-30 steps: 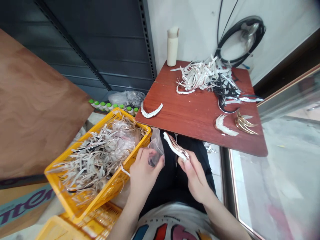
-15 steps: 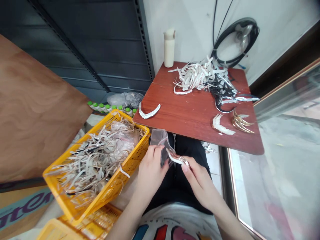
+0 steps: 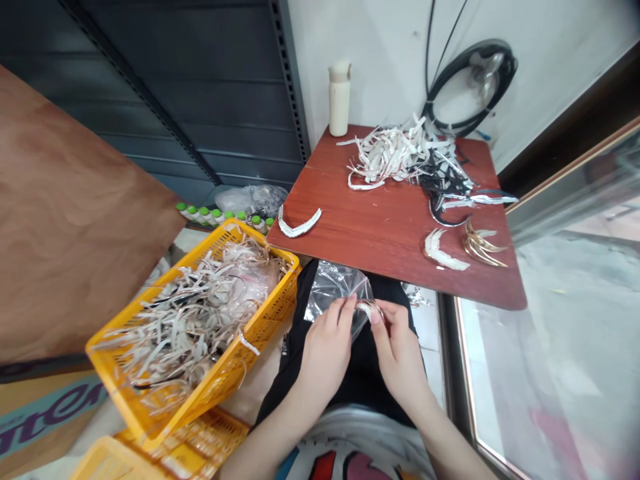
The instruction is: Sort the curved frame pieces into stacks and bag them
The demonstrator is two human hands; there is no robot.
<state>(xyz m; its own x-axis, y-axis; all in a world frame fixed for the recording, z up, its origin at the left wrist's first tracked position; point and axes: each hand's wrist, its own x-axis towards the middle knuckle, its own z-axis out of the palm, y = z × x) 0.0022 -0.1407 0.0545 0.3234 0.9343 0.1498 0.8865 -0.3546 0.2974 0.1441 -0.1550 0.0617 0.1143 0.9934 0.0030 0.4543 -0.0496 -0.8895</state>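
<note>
My left hand is closed on a clear plastic bag that hangs over my lap. Beside it my right hand pinches a small bundle of curved strips, white on one side and shiny gold-brown on the other. The bundle's near end is at the bag's edge; whether it is inside the bag I cannot tell. On the red-brown table ahead lie a white curved bundle, a white fanned bundle and several gold curved strips.
A yellow basket full of loose strips stands at my left, above another yellow crate. Farther back on the table are a heap of white strips, black strips and a cream bottle. A glass panel borders the right.
Both hands have come closer together, the left moving right. The strip bundle has turned and now meets the bag, which is spread wider over my lap.
</note>
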